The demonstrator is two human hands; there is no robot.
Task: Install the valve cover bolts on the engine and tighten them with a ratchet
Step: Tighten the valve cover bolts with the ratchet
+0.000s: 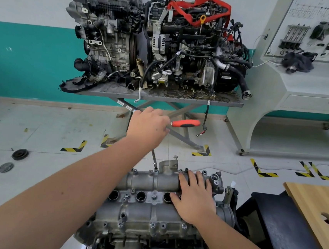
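Hands [148, 125] [193, 199]: two; ratchet [185, 123]: one.

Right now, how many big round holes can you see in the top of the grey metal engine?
3: left round hole, middle one, right one beside the right hand, which may hide another.

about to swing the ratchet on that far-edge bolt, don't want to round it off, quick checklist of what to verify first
1. Left hand grips the ratchet near its head: ok.
2. Extension runs down to a bolt on the far edge of the valve cover: ok.
3. Socket fully seated on that bolt: cannot tell, the tip is too small to judge.
4. Extension in line with the bolt: not ok, it leans.
5. Right hand lies flat on the cover, bracing it: ok.
6. Other bolts started: cannot tell; one bolt stands raised on the far bracket.
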